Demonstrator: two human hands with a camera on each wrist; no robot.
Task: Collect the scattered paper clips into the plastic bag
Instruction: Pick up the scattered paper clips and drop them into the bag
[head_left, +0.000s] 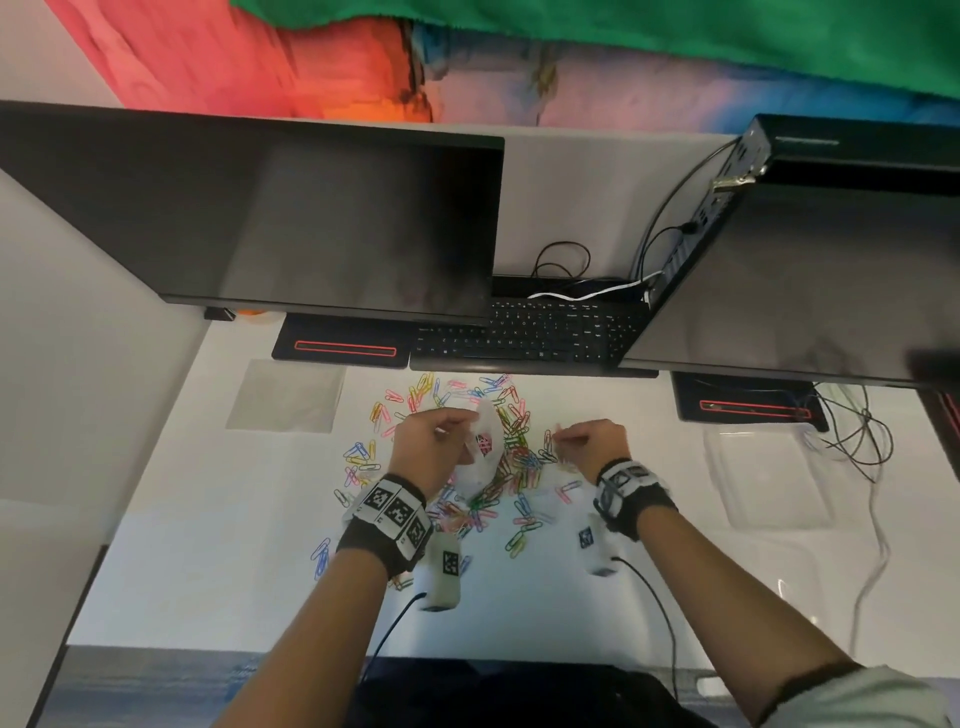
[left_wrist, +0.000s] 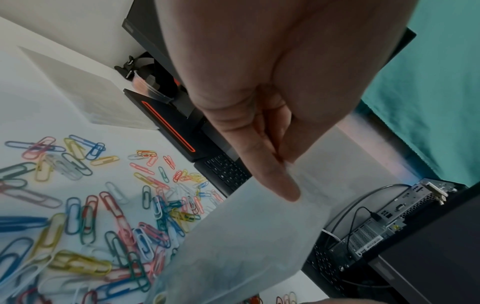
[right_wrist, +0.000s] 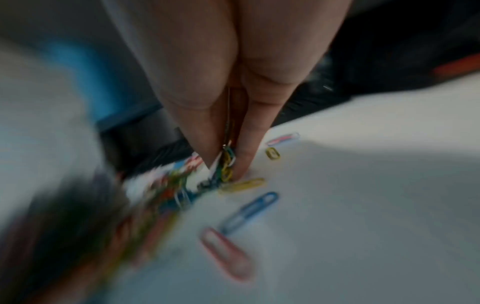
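Coloured paper clips (head_left: 511, 447) lie scattered in a heap on the white desk (head_left: 649, 545), between and around both hands. My left hand (head_left: 434, 441) pinches the rim of a small translucent plastic bag (head_left: 483, 457) and holds it up over the heap; in the left wrist view the fingers (left_wrist: 272, 170) pinch the bag (left_wrist: 254, 236) above the clips (left_wrist: 116, 216). My right hand (head_left: 589, 444) is just right of the heap; in the blurred right wrist view its fingers (right_wrist: 244, 156) pinch a small bunch of clips (right_wrist: 227, 162) close above the desk.
Two dark monitors (head_left: 311, 218) (head_left: 810, 280) hang over the back of the desk, a black keyboard (head_left: 524, 338) under them. A grey sheet (head_left: 285, 395) lies back left, a clear plastic tray (head_left: 769, 473) and loose cables (head_left: 857, 431) at right. A small computer box (left_wrist: 389, 218) stands beyond.
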